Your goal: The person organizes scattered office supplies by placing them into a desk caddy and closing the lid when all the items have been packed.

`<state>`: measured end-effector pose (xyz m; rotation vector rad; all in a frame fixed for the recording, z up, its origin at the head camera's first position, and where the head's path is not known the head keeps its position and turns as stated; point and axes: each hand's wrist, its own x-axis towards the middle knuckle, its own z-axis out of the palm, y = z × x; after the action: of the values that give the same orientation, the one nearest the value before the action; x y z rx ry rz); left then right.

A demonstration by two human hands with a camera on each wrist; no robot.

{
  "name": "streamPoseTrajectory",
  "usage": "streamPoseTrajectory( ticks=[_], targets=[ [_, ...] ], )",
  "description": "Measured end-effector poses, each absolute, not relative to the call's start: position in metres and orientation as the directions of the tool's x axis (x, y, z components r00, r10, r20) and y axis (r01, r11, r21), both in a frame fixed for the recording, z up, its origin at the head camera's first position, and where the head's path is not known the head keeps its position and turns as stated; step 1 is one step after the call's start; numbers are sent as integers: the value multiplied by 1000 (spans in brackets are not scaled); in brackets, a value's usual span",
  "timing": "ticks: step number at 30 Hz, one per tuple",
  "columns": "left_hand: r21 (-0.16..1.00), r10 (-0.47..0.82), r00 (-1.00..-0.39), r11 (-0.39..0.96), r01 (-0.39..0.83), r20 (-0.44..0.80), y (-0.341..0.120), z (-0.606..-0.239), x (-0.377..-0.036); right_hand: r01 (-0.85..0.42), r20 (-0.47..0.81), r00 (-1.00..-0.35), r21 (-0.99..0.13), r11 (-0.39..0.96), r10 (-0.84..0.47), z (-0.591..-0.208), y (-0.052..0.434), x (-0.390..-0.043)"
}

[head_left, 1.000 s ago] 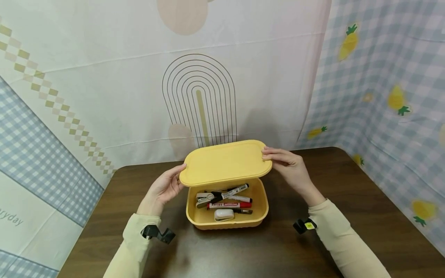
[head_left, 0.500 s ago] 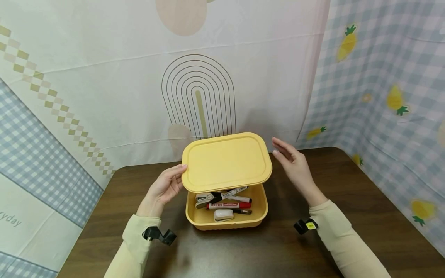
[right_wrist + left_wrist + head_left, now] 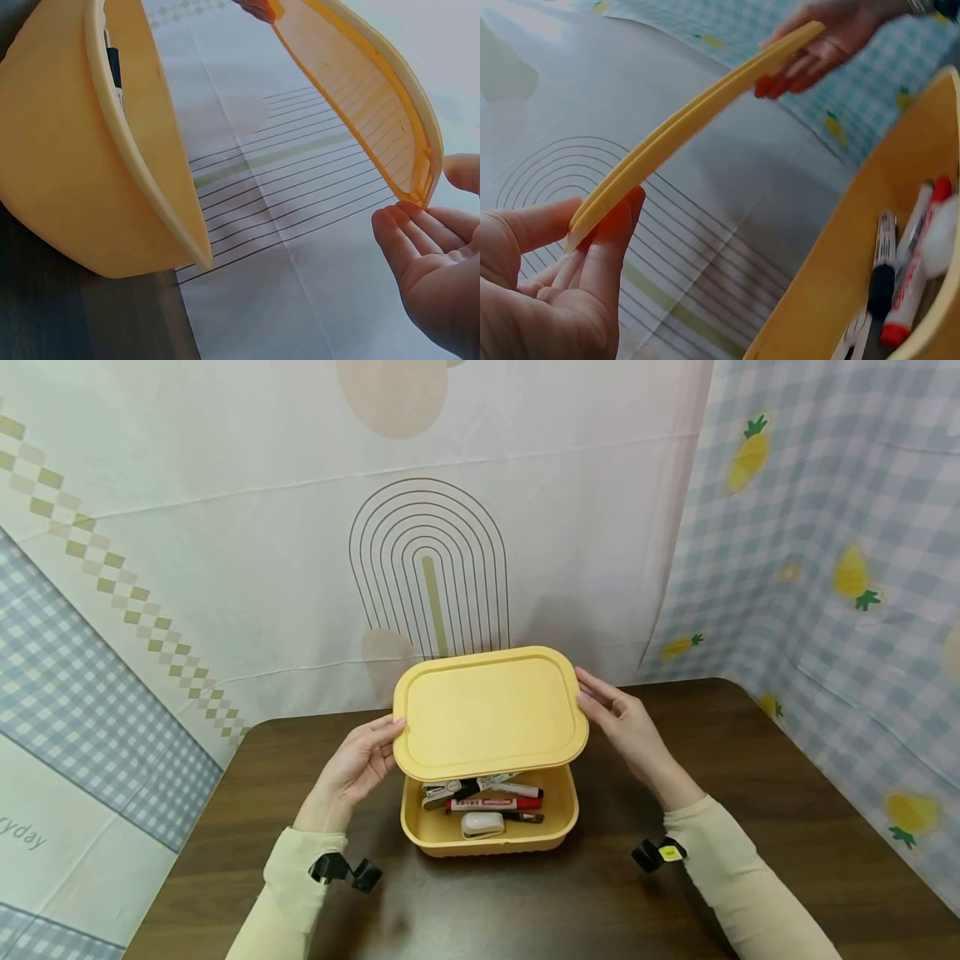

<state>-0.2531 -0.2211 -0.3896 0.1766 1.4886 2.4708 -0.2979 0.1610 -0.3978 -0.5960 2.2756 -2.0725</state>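
Observation:
A yellow lid [image 3: 491, 714] hangs tilted above the back of a yellow plastic box [image 3: 491, 847], its flat top facing the head camera. My left hand [image 3: 356, 768] pinches the lid's left end between thumb and fingers. At the right end, my right hand [image 3: 626, 722] has its thumb and fingers on either side of the edge, as the right wrist view shows. Inside the box lie a red and white marker [image 3: 495, 804], black and white markers [image 3: 517, 789], a small white item [image 3: 482, 823], a dark brush [image 3: 523, 817] and a stapler-like piece [image 3: 442, 789]. The lid partly covers them.
The box stands on a dark wooden table [image 3: 495, 910], towards its back edge. Behind the table hangs a pale printed cloth [image 3: 300, 568]; a checked cloth [image 3: 810, 527] with pineapples borders the right side.
The lid has risen slightly and tilted to face the camera more. Half a second ago my right hand was off its edge; now it is back on it. My left hand has kept its grip.

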Motion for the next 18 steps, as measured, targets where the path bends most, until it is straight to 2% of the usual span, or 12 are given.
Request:
streamPoseTrajectory(
  ticks=[4,9,14,18],
  targets=[
    [945,197,-980,-318,-76,-13,-218,-389,-250,-280,254,-926,-958,56,-277,-399,158,-297],
    [999,84,-996,-21,27,29,-209,-387,-245,-305,275,-924,-949,82,-264,-401,156,-294],
    [977,1,-998,201,67,69,-200,-386,-239,-349,305,-921,-923,164,-241,-398,153,-287],
    [925,-16,-994,369,93,107,-197,-388,-235,-353,306,-930,-899,259,-205,-398,152,-281]
  ],
)
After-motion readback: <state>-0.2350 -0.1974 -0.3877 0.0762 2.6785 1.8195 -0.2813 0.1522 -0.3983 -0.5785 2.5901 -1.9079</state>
